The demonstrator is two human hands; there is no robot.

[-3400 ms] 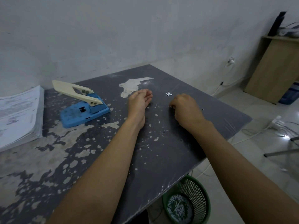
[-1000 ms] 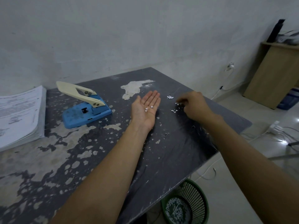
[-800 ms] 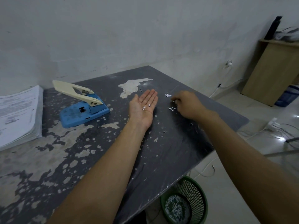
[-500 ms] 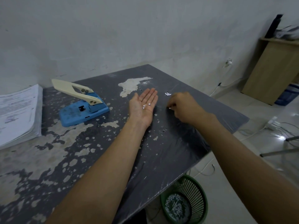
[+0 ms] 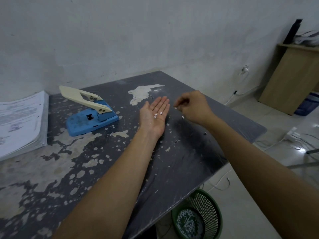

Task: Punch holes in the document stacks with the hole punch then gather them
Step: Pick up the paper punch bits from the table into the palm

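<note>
Right hand [image 5: 193, 106]: raised just above the bench [image 5: 189, 152], fingers curled together, fingertips forming a pinching grip. A small white paper chad [image 5: 175, 107] shows at the fingertips; whether it is actually clamped there cannot be told.

Left hand [image 5: 154, 116]: lies palm up on the bench, fingers straight and together, grip apart. Several white chads [image 5: 158, 115] rest on the palm near the base of the fingers. The right fingertips are just beside the left fingertips, not touching them.

One loose chad [image 5: 183, 117] lies on the bench under the right hand.

Hole punch [image 5: 91, 112]: blue base, cream lever raised, standing on the bench left of the left hand, well apart from both hands.

Document stack [image 5: 20, 125]: thick pile of printed sheets at the left edge of the bench, beyond the punch, untouched by either hand.

Bench surface: dark, with worn pale patches.

Green mesh wastebasket [image 5: 198, 219]: on the floor below the near right edge of the bench, holding white chads.
</note>
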